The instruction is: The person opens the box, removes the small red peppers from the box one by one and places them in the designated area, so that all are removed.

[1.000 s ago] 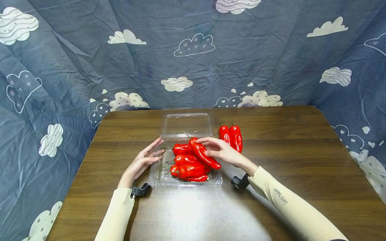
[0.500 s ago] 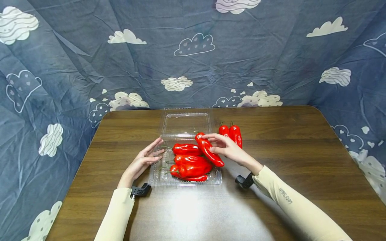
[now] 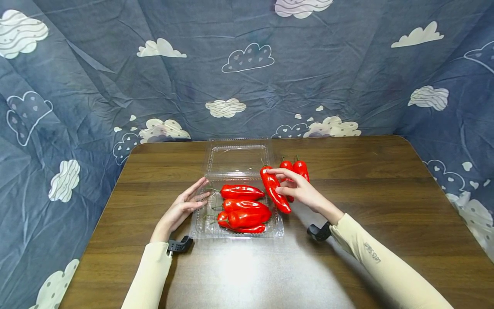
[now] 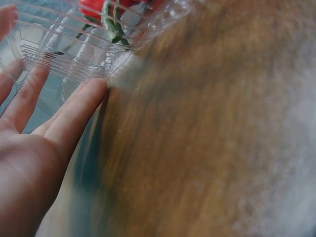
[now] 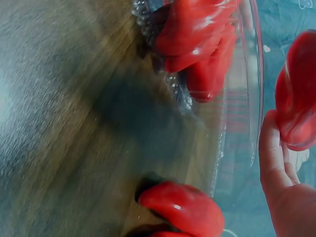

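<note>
My right hand [image 3: 299, 189] pinches a long red pepper [image 3: 275, 191] between thumb and fingers, over the right edge of a clear plastic clamshell container [image 3: 200, 231]. In the right wrist view this held pepper [image 5: 298, 84] appears at the far right. Several more red peppers [image 3: 251, 218] lie crosswise in the container, green stems to the left, the front ones overlapping. My left hand [image 3: 179, 210] has its fingers extended along the container's left wall. In the left wrist view the fingertips [image 4: 96, 89] are right at the ribbed clear side, with green stems [image 4: 111, 24] behind it.
The container's lid [image 3: 239, 159] stands open toward the back. Two red peppers [image 3: 301, 169] lie on the wooden table [image 3: 366, 184] right of the container, partly hidden by my right hand. A blue cloud-patterned cloth [image 3: 247, 86] hangs behind the table.
My right hand has drawn its pepper rightward and back, from over the pile to the container's right edge, exposing the rear pepper inside. My left hand has stayed in place.
</note>
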`<action>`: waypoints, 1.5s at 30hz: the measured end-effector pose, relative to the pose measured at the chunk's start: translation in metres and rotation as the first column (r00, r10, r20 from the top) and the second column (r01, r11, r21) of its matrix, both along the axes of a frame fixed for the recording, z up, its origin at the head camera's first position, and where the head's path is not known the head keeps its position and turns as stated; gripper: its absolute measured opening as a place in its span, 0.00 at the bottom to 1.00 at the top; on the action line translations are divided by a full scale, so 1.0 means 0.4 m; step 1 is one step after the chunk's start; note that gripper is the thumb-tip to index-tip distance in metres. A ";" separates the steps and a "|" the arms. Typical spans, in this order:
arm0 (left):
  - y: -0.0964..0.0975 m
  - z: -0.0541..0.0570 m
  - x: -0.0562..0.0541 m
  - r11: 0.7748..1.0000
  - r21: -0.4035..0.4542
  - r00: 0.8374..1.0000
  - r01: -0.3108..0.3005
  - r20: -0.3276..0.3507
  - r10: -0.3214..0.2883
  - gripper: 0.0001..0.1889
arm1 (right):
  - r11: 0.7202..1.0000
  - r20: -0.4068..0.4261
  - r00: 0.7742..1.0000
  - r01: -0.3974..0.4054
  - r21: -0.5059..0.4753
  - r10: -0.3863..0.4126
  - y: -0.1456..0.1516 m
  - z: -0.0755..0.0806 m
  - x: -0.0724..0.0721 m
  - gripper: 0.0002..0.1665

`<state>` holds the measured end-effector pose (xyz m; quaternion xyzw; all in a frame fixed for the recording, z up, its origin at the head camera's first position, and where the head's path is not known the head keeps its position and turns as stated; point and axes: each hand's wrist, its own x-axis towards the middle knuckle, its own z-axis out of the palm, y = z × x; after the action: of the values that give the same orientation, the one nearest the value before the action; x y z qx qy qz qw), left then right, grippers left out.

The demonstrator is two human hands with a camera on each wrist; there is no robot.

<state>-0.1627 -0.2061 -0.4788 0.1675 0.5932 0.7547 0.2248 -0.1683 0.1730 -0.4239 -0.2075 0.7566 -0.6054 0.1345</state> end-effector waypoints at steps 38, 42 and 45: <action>0.001 0.000 0.000 1.000 0.004 1.000 0.002 -0.002 -0.002 0.37 | 0.979 -0.082 0.977 0.192 -0.072 -0.198 0.127 -0.033 -0.027 0.28; 0.001 -0.001 0.000 1.000 0.003 1.000 0.004 -0.004 -0.004 0.37 | 0.973 -0.068 0.975 0.202 -0.113 -0.211 0.138 -0.035 -0.027 0.28; 0.000 -0.003 0.000 1.000 0.007 1.000 0.004 -0.005 -0.004 0.37 | 0.969 -0.065 0.973 0.212 -0.126 -0.221 0.147 -0.035 -0.028 0.28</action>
<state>-0.1628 -0.2060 -0.4801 0.1715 0.5909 0.7557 0.2244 -0.1793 0.2318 -0.4378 -0.1547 0.7421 -0.6517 0.0253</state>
